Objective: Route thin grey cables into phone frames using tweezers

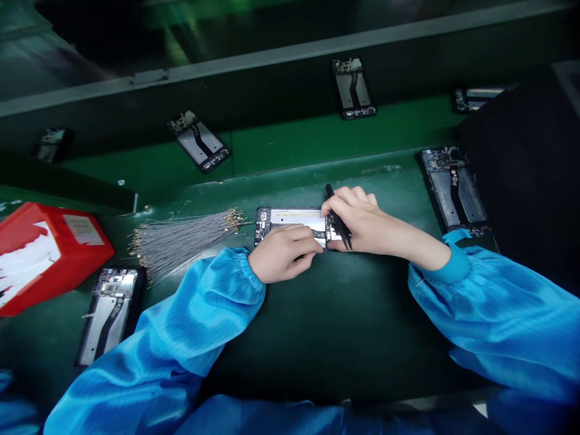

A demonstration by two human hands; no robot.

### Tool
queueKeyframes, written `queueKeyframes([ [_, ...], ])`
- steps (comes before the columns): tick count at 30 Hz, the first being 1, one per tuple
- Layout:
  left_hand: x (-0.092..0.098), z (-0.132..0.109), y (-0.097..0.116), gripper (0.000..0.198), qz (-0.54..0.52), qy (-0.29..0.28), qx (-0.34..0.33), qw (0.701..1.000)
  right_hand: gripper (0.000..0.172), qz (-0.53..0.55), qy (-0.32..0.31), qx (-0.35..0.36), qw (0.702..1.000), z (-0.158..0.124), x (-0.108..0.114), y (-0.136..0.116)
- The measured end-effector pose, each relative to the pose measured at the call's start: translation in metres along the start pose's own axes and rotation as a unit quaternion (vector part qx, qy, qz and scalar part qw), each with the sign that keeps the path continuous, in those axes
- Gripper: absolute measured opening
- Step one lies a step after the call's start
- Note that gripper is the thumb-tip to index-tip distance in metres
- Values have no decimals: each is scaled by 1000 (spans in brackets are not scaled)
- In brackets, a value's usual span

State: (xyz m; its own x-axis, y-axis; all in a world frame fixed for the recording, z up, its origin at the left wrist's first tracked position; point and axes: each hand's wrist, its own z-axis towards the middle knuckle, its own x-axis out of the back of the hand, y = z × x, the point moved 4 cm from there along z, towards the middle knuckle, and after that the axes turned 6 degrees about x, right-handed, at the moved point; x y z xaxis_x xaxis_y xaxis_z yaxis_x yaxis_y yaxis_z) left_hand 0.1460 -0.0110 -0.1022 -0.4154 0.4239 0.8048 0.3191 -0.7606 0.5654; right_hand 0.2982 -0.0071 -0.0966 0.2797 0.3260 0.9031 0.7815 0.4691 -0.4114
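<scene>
An opened phone chassis (290, 219) lies flat on the dark green bench in front of me, its long side running left to right. My left hand (283, 251) rests on its near edge with fingers curled and pressed onto the frame. At the phone's right end, my right hand (362, 220) is closed around black tweezers (339, 225), whose tips point down onto the chassis. Both arms wear blue sleeves.
A bundle of thin grey wires with gold ends (181, 238) lies left of the phone. A red box (45, 254) and another open phone (109, 314) sit at the left. More phones lie on the green conveyor (199, 140) (353, 87) and at the right (455, 190).
</scene>
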Motion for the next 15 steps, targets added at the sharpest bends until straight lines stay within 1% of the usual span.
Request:
queueKeyframes([
  [4,0,0,-1,20,2,-1,-2,1000,37,-33,-7,-2,999,5,1,-3],
  [8,-1,-1,-2,19,4,-4,-2,1000,35,-61,-10,19,998,8,2,-7],
  [12,-1,-1,-2,19,10,20,13,1000,30,-27,-4,51,998,5,2,-5],
  [15,-1,0,-2,17,23,33,35,999,32,-17,9,59,998,2,1,-2],
])
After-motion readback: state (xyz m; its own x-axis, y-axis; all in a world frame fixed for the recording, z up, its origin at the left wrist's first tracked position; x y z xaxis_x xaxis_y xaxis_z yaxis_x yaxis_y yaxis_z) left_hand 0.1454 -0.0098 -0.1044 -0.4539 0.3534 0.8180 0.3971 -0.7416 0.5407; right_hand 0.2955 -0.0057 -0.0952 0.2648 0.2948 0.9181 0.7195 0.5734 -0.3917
